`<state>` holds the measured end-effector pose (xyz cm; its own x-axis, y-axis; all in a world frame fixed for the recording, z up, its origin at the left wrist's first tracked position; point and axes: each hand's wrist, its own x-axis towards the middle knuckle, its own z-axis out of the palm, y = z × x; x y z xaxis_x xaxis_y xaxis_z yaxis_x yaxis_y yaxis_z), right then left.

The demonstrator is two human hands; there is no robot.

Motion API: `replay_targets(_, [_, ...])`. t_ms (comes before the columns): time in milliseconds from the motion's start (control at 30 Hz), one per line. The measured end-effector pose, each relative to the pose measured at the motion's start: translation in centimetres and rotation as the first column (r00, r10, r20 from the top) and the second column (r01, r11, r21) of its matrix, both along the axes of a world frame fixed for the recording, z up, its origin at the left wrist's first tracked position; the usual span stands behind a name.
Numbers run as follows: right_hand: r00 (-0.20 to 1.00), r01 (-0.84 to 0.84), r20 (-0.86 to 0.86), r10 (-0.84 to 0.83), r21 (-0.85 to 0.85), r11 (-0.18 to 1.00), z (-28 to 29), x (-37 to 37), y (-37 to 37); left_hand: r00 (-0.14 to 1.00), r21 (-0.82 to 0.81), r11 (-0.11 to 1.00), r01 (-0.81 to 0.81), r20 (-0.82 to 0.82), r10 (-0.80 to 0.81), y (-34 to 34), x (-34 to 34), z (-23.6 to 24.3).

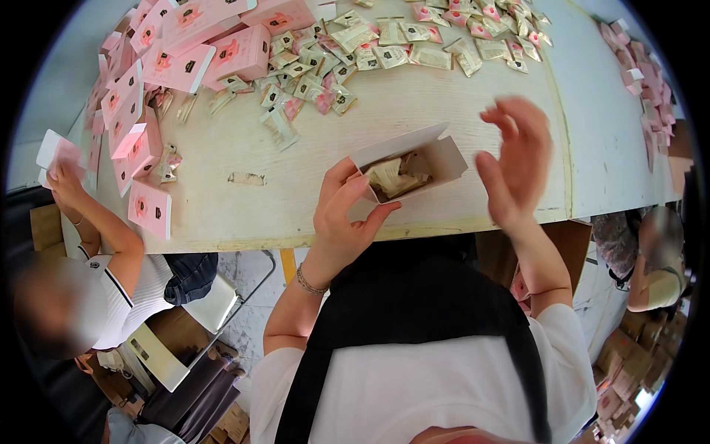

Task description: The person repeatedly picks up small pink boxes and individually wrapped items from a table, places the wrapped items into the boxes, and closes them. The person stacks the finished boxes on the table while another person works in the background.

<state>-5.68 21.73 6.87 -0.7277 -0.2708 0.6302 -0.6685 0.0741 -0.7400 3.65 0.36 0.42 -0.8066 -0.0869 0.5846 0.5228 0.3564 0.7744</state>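
Note:
My left hand (344,211) is closed around one end of a small open carton (436,159), thumb along its near side and fingers behind. The carton's top flaps stand up, showing a pale inside. Several cream-coloured sachets (397,176) lie in it. To the right of the carton my right hand (520,159) is raised with its fingers apart, slightly blurred, holding nothing. It does not touch the carton. Beyond both hands a loose heap of small cream and pink sachets (392,55) covers the far part of the table.
Pink cartons (237,55) are piled at the far left of the pale table (458,214). One pink carton (150,209) lies near the left edge. A co-worker at the left holds a carton (61,152). More pink packs (651,96) lie at the far right, near another person.

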Motion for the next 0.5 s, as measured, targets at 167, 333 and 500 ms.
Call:
replay_targets(167, [0.569, -0.459, 0.727, 0.385, -0.108, 0.882, 1.3, -2.1, -1.4, 1.000, -0.242, 0.970, -0.006, -0.012, 0.003, -0.3, -0.3, 1.9])
replay_targets(333, [0.765, -0.581, 0.408, 0.497, 0.107, 0.807, 0.2, -2.2, -2.1, 0.998, -0.204, 0.978, 0.040, 0.049, -0.031, -0.8, -0.7, 2.6])
replay_targets(500, [0.864, -0.415, -0.113, 0.490, 0.392, 0.821, 0.6, -1.5, -1.4, 0.990, 0.241, 0.964, 0.112, 0.052, -0.128, 0.0, -0.8, 0.1])
